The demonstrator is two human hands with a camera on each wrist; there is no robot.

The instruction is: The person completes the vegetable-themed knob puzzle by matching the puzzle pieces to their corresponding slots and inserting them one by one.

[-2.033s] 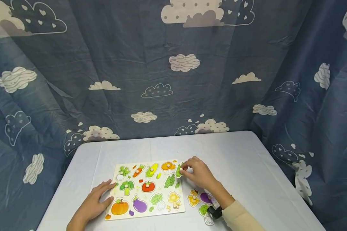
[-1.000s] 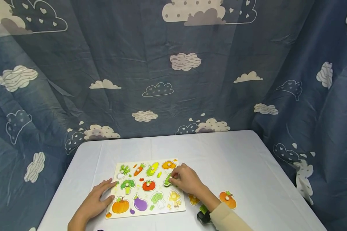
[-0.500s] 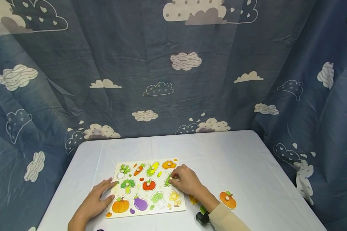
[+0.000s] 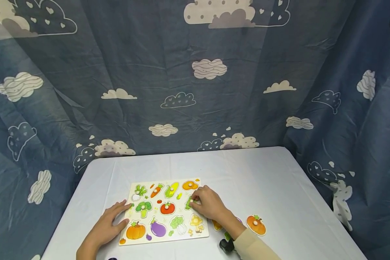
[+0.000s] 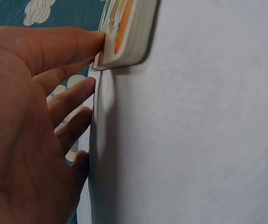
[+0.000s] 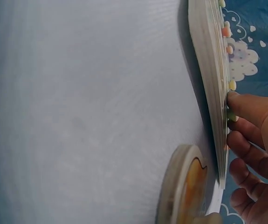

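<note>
A white vegetable puzzle board (image 4: 178, 210) lies on the table. At its left edge my left hand (image 4: 105, 225) rests with fingers spread and relaxed; the left wrist view has the thumb touching the board's corner (image 5: 136, 49). My right hand (image 4: 211, 204) pinches a green vegetable puzzle piece (image 4: 187, 204) over its place at the board's right side. In the right wrist view, thumb and forefinger are at a green knob (image 6: 232, 115). The fingers hide much of this piece, so I cannot tell whether it sits flush.
Right of the board lie a pumpkin piece (image 4: 256, 225), a partly hidden yellow mushroom piece (image 4: 217, 225) and a green leafy piece (image 4: 228, 236) under the right wrist. Knobbed tomato (image 4: 167, 208), carrot (image 4: 156, 190) and corn (image 4: 171, 190) pieces sit in the board. A cloud-patterned curtain (image 4: 133, 119) hangs behind.
My right hand has moved left from the board's right edge, bringing the green piece onto its place, and has stayed there with slight motion. The pumpkin piece has come into view. My left hand stays put.
</note>
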